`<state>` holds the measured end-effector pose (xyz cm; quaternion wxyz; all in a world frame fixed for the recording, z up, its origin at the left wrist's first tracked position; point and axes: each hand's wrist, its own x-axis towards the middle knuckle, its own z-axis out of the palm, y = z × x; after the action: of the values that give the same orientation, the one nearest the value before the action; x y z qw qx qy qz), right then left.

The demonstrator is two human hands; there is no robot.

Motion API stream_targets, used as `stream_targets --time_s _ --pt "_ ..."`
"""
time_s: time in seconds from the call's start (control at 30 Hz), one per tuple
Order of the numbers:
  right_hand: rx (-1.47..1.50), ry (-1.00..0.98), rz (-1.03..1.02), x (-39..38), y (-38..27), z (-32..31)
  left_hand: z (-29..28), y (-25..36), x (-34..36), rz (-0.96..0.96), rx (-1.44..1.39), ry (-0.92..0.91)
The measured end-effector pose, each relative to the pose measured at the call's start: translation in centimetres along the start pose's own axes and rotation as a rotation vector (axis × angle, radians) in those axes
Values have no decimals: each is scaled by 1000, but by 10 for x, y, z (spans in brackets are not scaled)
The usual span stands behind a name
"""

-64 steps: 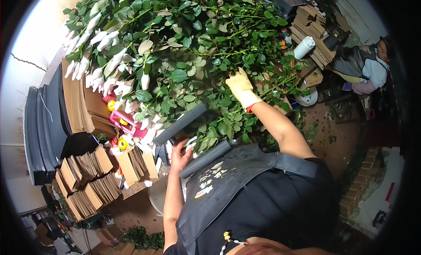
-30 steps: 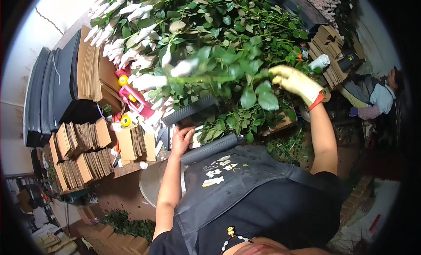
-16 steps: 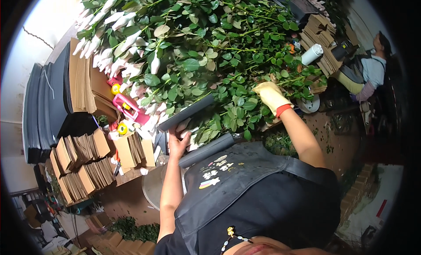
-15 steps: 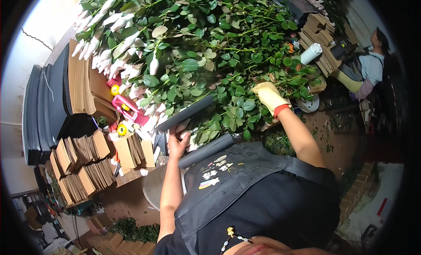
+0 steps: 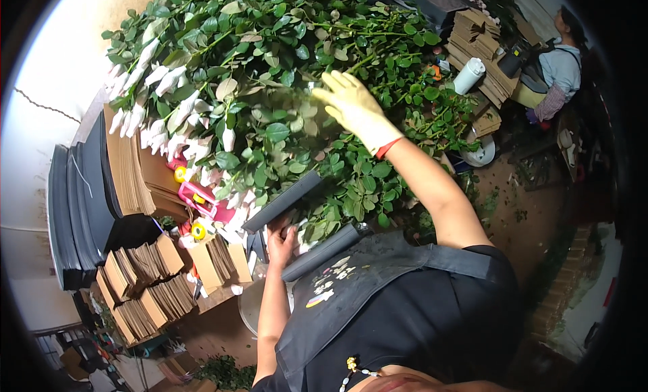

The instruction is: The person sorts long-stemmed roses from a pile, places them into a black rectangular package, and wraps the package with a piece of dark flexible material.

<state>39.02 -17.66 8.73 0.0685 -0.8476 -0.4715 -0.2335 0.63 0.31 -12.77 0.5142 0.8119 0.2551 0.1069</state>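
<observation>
My bare left hand (image 5: 280, 245) is closed at the lower end of a black sheet (image 5: 282, 202), its fingers partly hidden behind the panel. A second dark panel (image 5: 322, 252) lies nearer my apron, with leafy stems (image 5: 331, 220) between the two. My right hand (image 5: 352, 110), in a pale yellow glove with a red cuff, is spread and holds nothing. It hovers over a big heap of leafy rose stems (image 5: 277, 68). White-sleeved buds (image 5: 177, 112) poke out at the heap's left side.
Folded cardboard (image 5: 145, 270) is stacked at left beside tall black sheets (image 5: 71, 210). A pink tape dispenser (image 5: 202, 202) and a yellow tape roll (image 5: 198, 231) sit near it. At right are a white cylinder (image 5: 469, 76), more cardboard (image 5: 476, 48) and another person (image 5: 557, 71).
My right hand has lifted from the stems at right and swung left and away, its fingers now spread. My left hand stays at the black sheet. The view has shifted slightly.
</observation>
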Motion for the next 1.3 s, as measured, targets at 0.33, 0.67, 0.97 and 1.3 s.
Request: stream_targets --time_s 0.33,0.67,0.97,1.3 --pt "415 -228 -34 -119 0 55 2 36 -3 -10 -24 11" --pt "391 -28 124 -35 -5 -46 1 24 -11 -47 -9 27" --pt "-4 -816 185 -84 -28 53 1 45 -11 -26 21 52" --pt "15 3 -1 128 28 -77 4 25 -12 -134 -112 26"
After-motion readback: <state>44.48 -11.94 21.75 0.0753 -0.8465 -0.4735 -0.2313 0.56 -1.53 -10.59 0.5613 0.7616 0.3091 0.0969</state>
